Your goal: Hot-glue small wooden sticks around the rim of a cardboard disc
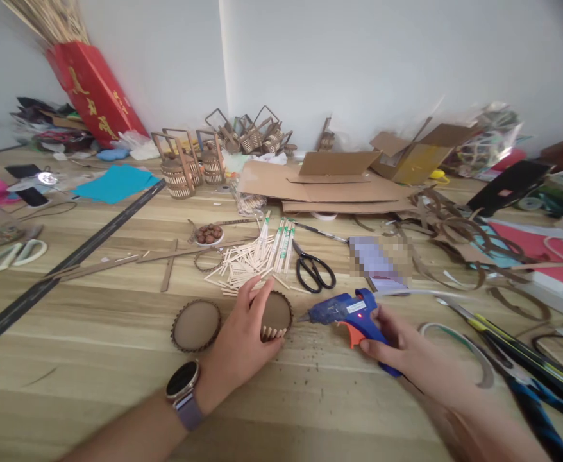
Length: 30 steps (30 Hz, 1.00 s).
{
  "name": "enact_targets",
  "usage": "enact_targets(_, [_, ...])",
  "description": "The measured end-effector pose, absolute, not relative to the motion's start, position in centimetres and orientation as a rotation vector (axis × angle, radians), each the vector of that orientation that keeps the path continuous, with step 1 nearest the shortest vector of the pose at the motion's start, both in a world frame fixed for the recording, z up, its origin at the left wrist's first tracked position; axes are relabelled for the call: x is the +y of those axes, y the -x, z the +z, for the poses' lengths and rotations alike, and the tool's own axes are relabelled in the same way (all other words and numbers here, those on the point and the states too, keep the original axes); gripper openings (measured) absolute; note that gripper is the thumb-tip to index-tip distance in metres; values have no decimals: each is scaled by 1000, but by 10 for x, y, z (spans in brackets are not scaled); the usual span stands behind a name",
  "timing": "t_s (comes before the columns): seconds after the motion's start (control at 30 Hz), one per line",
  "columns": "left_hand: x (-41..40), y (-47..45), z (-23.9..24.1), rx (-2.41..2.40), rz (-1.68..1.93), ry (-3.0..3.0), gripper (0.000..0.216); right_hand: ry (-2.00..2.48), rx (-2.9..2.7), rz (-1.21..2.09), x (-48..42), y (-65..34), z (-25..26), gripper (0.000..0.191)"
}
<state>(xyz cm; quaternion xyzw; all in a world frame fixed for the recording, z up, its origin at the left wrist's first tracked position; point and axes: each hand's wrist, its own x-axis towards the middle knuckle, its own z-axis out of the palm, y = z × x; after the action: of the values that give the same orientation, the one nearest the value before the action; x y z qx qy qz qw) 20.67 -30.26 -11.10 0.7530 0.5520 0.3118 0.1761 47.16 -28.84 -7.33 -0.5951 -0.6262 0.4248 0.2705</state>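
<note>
My left hand [243, 327], with a watch on its wrist, spans a round cardboard base [277, 311] with a corrugated rim, thumb at the near side and fingers toward the far side. Short wooden sticks [272, 332] stand in a row along the base's near edge. A second round cardboard base [196, 325] lies flat just left of that hand. My right hand [394, 340] is closed around the handle of a blue hot glue gun [353, 314] with an orange trigger and a lit red light. Its nozzle points left, close to the first base's rim but apart from it.
Behind the hands lie loose wooden sticks [243, 263], black scissors [314, 266], a phone [378, 260] and a bowl of brown beads [209, 234]. Cutters [526, 359] and brown strips [474, 244] crowd the right. Small finished baskets [178, 176] and cardboard sheets [272, 183] stand farther back.
</note>
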Motion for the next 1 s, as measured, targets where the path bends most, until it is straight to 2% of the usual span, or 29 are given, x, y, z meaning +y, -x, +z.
enact_targets(0.07, [-303,-206,-111,1563,899,-2128,90,1622,-1621,1173,-292,-464,-76,31])
enact_targets(0.17, [-303,-205,-112,1578,916,-2128,91,1655,-1551,1207,-298,-457,-79,24])
enact_targets(0.33, [-303,-204,-112,1594,892,-2129,91,1638,-1427,1281,-302,-453,-86,24])
enact_targets(0.47, [-303,-204,-112,1601,879,-2135,91,1548,-1577,1279,-301,-451,-95,22])
enact_targets(0.63, [-303,-205,-114,1606,881,-2127,93,1417,-1812,1167,-300,-446,-92,31])
enact_targets(0.8, [-303,-205,-114,1604,881,-2144,93,1437,-1957,1130,-302,-443,-84,28])
enact_targets(1.0, [-302,-205,-113,1613,867,-2148,89,1453,-2034,1003,-306,-446,-99,28])
